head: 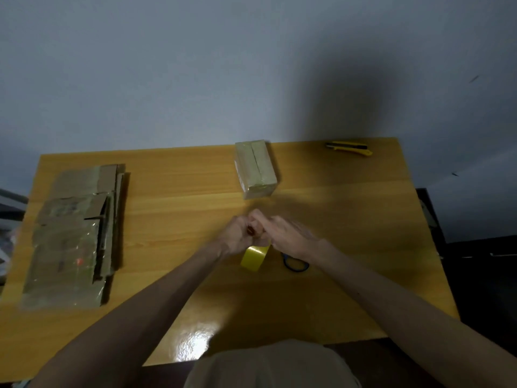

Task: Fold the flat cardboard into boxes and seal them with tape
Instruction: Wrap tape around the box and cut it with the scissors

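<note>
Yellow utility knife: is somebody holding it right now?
No, the yellow utility knife lies at the far right of the table, away from the left hand and right hand, which meet at the tape roll.

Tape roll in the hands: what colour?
Yellow. The tape roll shows best in the head view.

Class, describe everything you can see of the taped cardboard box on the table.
The cardboard box is small, oblong and tan, fully closed, with glossy tape along its top centre seam and over its near end. It rests flat on the wooden table, far-centre, long axis pointing away, slightly skewed. Only the table touches it.
</note>
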